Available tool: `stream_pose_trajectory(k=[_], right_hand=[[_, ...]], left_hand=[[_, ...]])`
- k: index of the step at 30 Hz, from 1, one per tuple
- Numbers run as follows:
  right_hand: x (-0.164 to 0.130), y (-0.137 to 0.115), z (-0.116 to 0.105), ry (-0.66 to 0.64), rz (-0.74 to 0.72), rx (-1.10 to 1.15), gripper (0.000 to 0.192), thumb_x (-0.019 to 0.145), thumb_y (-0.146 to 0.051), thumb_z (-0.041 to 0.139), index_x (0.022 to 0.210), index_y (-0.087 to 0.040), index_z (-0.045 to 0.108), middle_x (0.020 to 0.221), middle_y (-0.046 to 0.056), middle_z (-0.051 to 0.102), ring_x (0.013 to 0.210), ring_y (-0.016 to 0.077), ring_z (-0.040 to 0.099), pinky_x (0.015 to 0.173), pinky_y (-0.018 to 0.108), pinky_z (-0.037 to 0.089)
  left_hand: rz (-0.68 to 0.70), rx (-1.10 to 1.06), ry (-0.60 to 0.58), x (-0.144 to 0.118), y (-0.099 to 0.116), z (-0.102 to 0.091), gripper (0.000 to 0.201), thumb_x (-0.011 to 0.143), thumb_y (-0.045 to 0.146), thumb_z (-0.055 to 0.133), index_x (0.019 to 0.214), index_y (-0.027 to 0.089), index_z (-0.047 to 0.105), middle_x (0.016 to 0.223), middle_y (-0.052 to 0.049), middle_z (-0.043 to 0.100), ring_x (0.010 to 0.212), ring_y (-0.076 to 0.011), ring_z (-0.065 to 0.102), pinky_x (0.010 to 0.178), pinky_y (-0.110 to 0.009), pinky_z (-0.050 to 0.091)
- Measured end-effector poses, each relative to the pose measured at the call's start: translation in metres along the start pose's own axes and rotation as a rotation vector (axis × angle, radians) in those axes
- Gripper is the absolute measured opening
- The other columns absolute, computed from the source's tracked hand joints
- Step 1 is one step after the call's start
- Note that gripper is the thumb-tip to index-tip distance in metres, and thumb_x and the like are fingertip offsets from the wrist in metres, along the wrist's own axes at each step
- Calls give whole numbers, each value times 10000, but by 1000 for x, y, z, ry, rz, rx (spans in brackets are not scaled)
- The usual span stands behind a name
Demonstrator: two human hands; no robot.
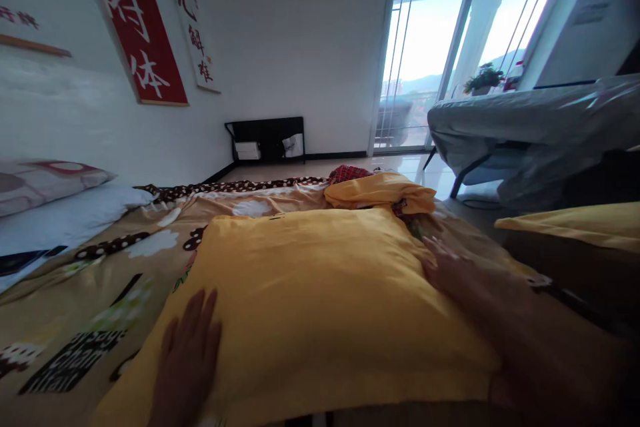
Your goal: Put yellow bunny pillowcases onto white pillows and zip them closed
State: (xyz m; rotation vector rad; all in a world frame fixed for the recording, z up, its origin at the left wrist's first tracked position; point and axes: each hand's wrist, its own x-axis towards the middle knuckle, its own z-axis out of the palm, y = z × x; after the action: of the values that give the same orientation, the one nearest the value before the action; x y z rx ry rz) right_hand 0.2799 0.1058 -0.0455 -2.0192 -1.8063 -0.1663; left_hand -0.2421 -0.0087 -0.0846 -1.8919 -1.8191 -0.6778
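Blurring right hand (453, 267) at yellow pillow (320, 300) edge, left hand (187, 353) flat, wrist cropped

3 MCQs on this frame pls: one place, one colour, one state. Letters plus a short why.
1. Where does the left hand lie?
A. on the yellow pillow's near left corner
B. on the white pillow
C. on the covered table

2. What colour is the big wall banner?
A. blue
B. red
C. green

3. How are the hands set?
A. clenched on cloth
B. flat and open on the pillow
C. lifted off the bed

Answers:
1 A: its fingers rest on the yellow pillow, at the near left corner.
2 B: red with white characters.
3 B: the left hand and the right hand lie with palms down and fingers spread on the pillow, gripping nothing.
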Motion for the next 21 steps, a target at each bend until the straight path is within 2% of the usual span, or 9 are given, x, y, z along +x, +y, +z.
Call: stream_pose_trajectory(k=[2, 4, 7, 9, 11, 15, 17, 18, 21], right_hand=[[-2, -30, -18, 88, -58, 67, 598, 896, -415, 312, 1422, -151, 420, 1464, 144, 420, 1324, 310, 426, 1074, 500, 352], [-5, -62, -28, 107, -217, 159, 579, 915, -439, 320, 1420, -176, 426, 1478, 116, 406, 1345, 280, 403, 1098, 477, 332], [-9, -87, -24, -38, -358, 254, 558, 943, -483, 294, 1444, -260, 394, 1504, 54, 373, 1389, 245, 336, 1112, 496, 304], [-11, -80, -11, -161, -282, 262, 583, 946, -518, 254, 1467, -275, 352, 1515, 38, 351, 1399, 235, 312, 1115, 512, 296], [-12, -58, 3, -235, -170, 252, 630, 936, -537, 234, 1473, -228, 345, 1517, 54, 344, 1402, 226, 304, 1130, 480, 290], [-5, -13, 5, -294, -28, 178, 619, 907, -516, 292, 1383, -173, 486, 1437, 96, 466, 1336, 266, 419, 1102, 448, 350], [2, -14, -7, -207, 31, 100, 558, 889, -486, 348, 1300, -180, 571, 1336, 130, 565, 1237, 325, 522, 1047, 508, 394], [6, -23, -15, -134, 42, 73, 537, 888, -472, 360, 1278, -180, 587, 1310, 143, 583, 1209, 339, 542, 1029, 521, 405], [12, -75, -35, 52, -75, 96, 534, 920, -459, 337, 1330, -183, 537, 1405, 132, 499, 1293, 308, 467, 1058, 487, 379]], left_hand=[[-22, 12, 24, -23, -9, 1, 578, 964, 356, 222, 1530, 294, 122, 1536, -58, 322, 1424, -219, 274, 1132, -502, 213], [-46, 16, 32, -36, -15, 1, 598, 961, 341, 225, 1532, 312, 51, 1548, -63, 295, 1435, -230, 246, 1123, -526, 218], [-89, 17, 23, -43, -19, 2, 620, 953, 327, 232, 1530, 323, 3, 1559, -71, 267, 1450, -253, 198, 1098, -572, 244], [-134, 8, 43, -46, -25, 5, 638, 942, 327, 251, 1526, 345, -4, 1564, -53, 253, 1450, -259, 193, 1087, -588, 267], [-162, -20, 72, -52, -39, 11, 671, 918, 332, 291, 1525, 356, 5, 1557, -33, 275, 1442, -263, 221, 1087, -584, 292], [-32, -89, 40, -60, -81, 24, 750, 856, 328, 369, 1536, 302, 53, 1498, -44, 393, 1405, -283, 309, 1091, -531, 344], [-12, -78, 13, -44, -87, 18, 715, 857, 323, 341, 1536, 244, 133, 1469, -87, 433, 1385, -313, 342, 1074, -543, 354], [-32, -65, 7, -28, -80, 10, 680, 867, 321, 313, 1527, 214, 190, 1455, -111, 446, 1376, -327, 353, 1066, -558, 350], [-15, -115, -32, 43, -18, -28, 571, 910, 337, 272, 1455, 200, 371, 1427, -104, 483, 1367, -295, 375, 1081, -520, 339]])
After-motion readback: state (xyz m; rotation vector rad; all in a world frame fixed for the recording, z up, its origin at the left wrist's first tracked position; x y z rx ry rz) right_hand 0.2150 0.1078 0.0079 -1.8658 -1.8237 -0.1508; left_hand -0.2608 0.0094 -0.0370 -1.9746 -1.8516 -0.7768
